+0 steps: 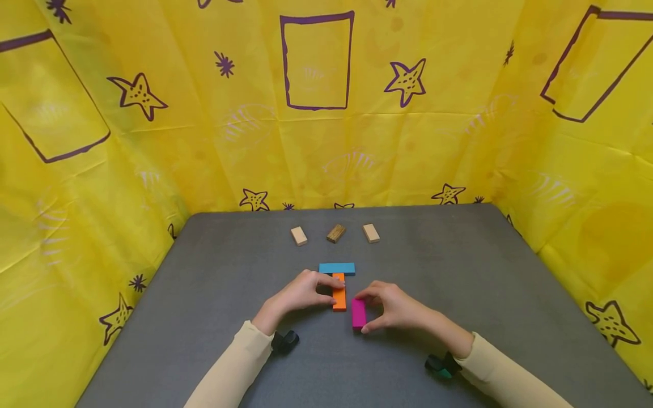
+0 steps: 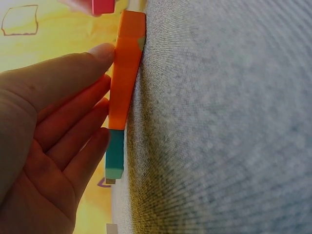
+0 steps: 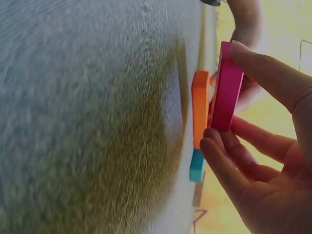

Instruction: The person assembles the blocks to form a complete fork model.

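An orange block (image 1: 339,300) lies flat on the grey table, its far end against the middle of a blue block (image 1: 336,268) laid crosswise. My left hand (image 1: 302,290) touches the orange block with thumb and fingertips, fingers fairly straight, as the left wrist view (image 2: 63,112) also shows. To the right, my right hand (image 1: 397,306) pinches a magenta block (image 3: 227,95) by its two ends between thumb and fingers. In the right wrist view this block is held up off the table, beside the orange one.
Farther back on the table (image 1: 245,243) lie three small wooden blocks: a pale one (image 1: 299,236), a darker brown one (image 1: 336,233) and another pale one (image 1: 371,233). A yellow patterned cloth (image 1: 316,153) surrounds the table at the back and sides.
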### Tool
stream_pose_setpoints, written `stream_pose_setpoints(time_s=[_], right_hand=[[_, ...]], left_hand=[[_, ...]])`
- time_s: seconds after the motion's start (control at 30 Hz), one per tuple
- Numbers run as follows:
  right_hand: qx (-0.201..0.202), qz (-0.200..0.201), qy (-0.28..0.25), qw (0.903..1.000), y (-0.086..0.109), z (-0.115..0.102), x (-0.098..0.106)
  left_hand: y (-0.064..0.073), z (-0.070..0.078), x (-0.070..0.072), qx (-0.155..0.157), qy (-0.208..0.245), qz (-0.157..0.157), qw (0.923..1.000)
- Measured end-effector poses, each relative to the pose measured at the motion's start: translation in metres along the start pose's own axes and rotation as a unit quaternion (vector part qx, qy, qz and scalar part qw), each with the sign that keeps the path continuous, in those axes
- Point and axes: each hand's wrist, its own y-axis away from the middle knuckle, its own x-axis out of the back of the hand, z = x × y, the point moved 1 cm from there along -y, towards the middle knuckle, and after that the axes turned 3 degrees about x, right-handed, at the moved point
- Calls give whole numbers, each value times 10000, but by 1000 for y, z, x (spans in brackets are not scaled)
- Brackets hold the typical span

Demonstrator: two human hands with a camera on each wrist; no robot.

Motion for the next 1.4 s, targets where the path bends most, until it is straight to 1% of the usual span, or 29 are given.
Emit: stream_pose_setpoints(time_s=[0.23, 0.43, 0.7, 1.07, 1.4], right_hand=[[-40, -139, -38, 9999, -3, -7, -6], [103, -179, -132, 9997, -7, -13, -11], [214, -341, -32, 9992, -14, -16, -16], [12, -530, 61, 9986, -20, -22, -20], [-70, -493, 315, 9983, -23, -22, -25]], left_hand=[[0, -1, 0, 29, 96, -67, 9999], [0, -3, 0, -12, 139, -62, 9999], [-1, -3, 0, -82, 128, -65, 9999], [-1, -4, 0, -90, 118, -68, 9999], [-1, -4, 0, -196, 122, -20, 9997]])
